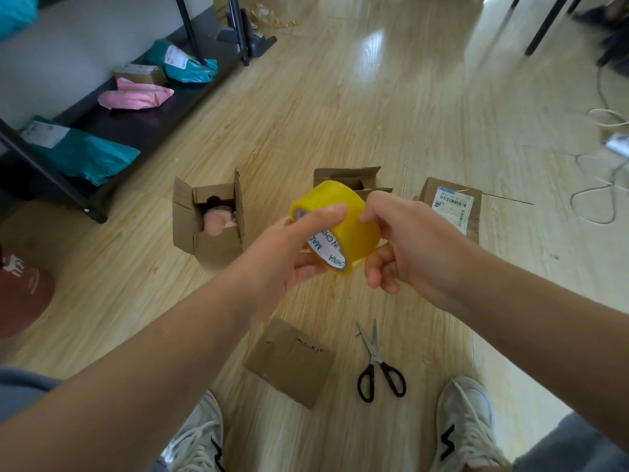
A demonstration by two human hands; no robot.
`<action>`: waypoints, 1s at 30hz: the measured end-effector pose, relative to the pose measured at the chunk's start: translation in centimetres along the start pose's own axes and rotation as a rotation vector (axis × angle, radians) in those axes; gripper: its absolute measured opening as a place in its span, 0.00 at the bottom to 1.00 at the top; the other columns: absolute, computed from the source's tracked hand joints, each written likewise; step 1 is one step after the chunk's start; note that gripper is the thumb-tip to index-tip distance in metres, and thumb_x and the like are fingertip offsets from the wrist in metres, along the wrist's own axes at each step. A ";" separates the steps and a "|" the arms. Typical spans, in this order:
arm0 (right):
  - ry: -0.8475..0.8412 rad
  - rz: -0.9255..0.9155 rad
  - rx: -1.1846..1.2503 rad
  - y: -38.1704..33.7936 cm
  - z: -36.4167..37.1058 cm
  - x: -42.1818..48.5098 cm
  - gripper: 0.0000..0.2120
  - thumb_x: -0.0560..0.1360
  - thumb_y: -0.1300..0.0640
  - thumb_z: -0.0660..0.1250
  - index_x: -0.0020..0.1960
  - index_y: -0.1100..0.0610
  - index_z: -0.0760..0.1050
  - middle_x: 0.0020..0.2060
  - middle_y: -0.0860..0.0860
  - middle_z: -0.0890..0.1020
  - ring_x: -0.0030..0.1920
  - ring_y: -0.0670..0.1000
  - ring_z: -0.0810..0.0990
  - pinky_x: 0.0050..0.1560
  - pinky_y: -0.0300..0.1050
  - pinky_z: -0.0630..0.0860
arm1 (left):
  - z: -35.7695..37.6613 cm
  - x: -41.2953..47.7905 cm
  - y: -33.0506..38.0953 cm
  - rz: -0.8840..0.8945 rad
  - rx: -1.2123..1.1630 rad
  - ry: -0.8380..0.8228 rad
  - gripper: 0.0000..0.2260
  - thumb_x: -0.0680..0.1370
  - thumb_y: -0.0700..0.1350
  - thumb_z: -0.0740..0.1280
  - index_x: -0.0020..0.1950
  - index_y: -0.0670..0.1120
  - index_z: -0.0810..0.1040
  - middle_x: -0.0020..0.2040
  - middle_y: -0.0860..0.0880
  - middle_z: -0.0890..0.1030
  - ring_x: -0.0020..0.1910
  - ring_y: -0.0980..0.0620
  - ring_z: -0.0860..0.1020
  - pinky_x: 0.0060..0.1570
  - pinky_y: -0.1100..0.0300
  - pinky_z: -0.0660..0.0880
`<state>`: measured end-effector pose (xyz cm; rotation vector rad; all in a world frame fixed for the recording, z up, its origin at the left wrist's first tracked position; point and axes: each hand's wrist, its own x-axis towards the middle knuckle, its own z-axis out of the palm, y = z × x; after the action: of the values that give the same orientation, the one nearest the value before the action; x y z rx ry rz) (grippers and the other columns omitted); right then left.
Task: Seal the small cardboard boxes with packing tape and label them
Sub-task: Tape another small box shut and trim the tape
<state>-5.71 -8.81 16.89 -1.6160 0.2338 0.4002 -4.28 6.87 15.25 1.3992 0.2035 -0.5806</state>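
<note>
While two shoes [466,420] stand on the wood floor [391,114], a closed box [291,362] lies just ahead between them, with scissors [377,366] beside it on the right, blades slightly apart. Above those, in mid-air, the left hand [289,253] grips the yellow tape roll [354,216], thumb on top, fingers curled under. The right hand [401,247] pinches the roll's outer face with thumb and forefinger, the rest curled. Beyond are an open box [207,223] with something pink inside, a second open box [347,177] partly behind the roll, and a labelled box [452,206] at right. Far left, a low shelf [136,127] holds teal and pink mailers.
</note>
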 end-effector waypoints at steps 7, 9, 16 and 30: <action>-0.026 -0.063 0.010 0.1 0.1 -0.2 0.11 0.76 0.66 0.57 0.35 0.58 0.67 0.34 0.59 0.70 0.23 0.55 0.74 0.22 0.42 0.66 | -0.1 0.2 0.1 0.017 -0.018 0.019 0.10 0.76 0.52 0.70 0.49 0.47 0.75 0.37 0.45 0.85 0.46 0.40 0.85 0.55 0.44 0.80; -0.052 -0.075 0.008 0.2 0.1 -0.3 0.11 0.76 0.68 0.56 0.37 0.60 0.68 0.33 0.59 0.72 0.23 0.54 0.74 0.22 0.42 0.67 | -0.2 0.2 0.3 -0.001 -0.011 -0.004 0.12 0.75 0.53 0.70 0.51 0.46 0.76 0.38 0.44 0.86 0.47 0.40 0.85 0.54 0.46 0.80; -0.108 -0.055 0.032 0.2 0.1 -0.2 0.11 0.77 0.68 0.55 0.53 0.72 0.73 0.36 0.62 0.77 0.23 0.54 0.74 0.23 0.44 0.69 | -0.3 0.0 0.6 -0.005 -0.010 -0.001 0.12 0.75 0.54 0.69 0.52 0.47 0.77 0.37 0.46 0.86 0.47 0.41 0.85 0.56 0.44 0.80; -0.091 -0.054 0.056 0.3 0.1 0.0 0.10 0.76 0.69 0.53 0.48 0.70 0.73 0.39 0.61 0.73 0.22 0.54 0.74 0.21 0.42 0.68 | 0.0 0.0 0.8 0.012 -0.035 0.022 0.10 0.76 0.53 0.69 0.48 0.47 0.75 0.33 0.48 0.85 0.47 0.39 0.85 0.56 0.43 0.79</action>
<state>-5.82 -8.72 16.59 -1.5417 0.1312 0.4212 -3.92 6.96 15.96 1.3720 0.2216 -0.5496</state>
